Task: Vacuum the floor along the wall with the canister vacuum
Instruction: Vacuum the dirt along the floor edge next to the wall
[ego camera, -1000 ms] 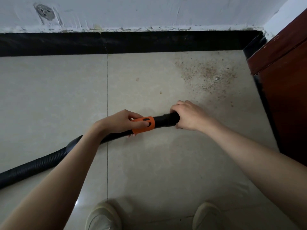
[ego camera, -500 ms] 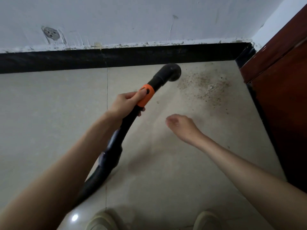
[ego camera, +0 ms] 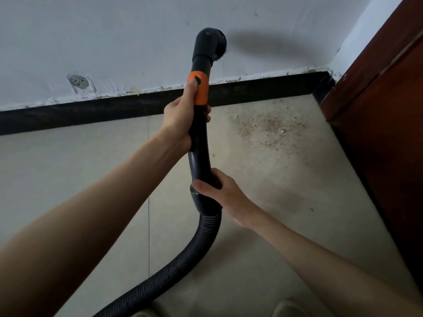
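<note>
fingers (ego camera: pixel 207 113) curled round raised wand (ego camera: pixel 199 138)

Pale wall (ego camera: pixel 114 30) above black baseboard (ego camera: pixel 68 115); beige tiled floor (ego camera: pixel 68 179) bears gritty debris (ego camera: pixel 267 126); red-brown wooden cabinet (ego camera: pixel 389 110) stands right.

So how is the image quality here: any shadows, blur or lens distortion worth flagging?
Head view: lighting is soft and even; the nozzle throws a broad, blurred shadow to its right on the wall. Wide-angle distortion tilts the black baseboard. The hands and the debris patch are sharp, without glare.
</note>
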Tool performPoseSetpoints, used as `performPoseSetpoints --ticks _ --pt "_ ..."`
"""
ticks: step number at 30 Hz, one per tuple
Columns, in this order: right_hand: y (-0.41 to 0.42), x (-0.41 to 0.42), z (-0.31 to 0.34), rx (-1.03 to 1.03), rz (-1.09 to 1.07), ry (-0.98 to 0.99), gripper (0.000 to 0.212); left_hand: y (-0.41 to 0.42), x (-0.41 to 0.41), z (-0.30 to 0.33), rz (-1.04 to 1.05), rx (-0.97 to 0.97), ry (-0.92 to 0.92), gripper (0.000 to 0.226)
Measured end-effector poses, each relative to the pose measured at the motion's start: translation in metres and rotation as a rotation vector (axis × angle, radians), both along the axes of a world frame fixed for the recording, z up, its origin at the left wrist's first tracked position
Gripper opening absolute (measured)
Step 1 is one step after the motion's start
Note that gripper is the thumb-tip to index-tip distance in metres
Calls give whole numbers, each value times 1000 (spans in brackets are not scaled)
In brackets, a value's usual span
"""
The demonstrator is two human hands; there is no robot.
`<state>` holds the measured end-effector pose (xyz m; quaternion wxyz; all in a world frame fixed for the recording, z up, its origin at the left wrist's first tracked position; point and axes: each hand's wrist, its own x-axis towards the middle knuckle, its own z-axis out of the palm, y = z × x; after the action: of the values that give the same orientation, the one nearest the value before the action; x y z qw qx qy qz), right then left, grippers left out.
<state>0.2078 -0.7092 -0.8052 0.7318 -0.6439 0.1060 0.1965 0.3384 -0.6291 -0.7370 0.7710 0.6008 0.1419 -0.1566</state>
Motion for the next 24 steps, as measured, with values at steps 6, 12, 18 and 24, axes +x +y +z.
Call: performPoseSetpoints --ticks 6,12,18,24 --pt "-17 -10 4 -231 -176 -197 26 -4 -4 -12 96 -141 135 47" --pt "-59 -3 0 -432 79 -147 18 3 -12 -40 64 -261 420 53" --pt "-49 4 -11 -549 133 -117 43 8 -5 -63 221 -282 494 52" --pt "-45 -22 -23 -437 -100 31 58 25 3 -74 263 -409 480 51"
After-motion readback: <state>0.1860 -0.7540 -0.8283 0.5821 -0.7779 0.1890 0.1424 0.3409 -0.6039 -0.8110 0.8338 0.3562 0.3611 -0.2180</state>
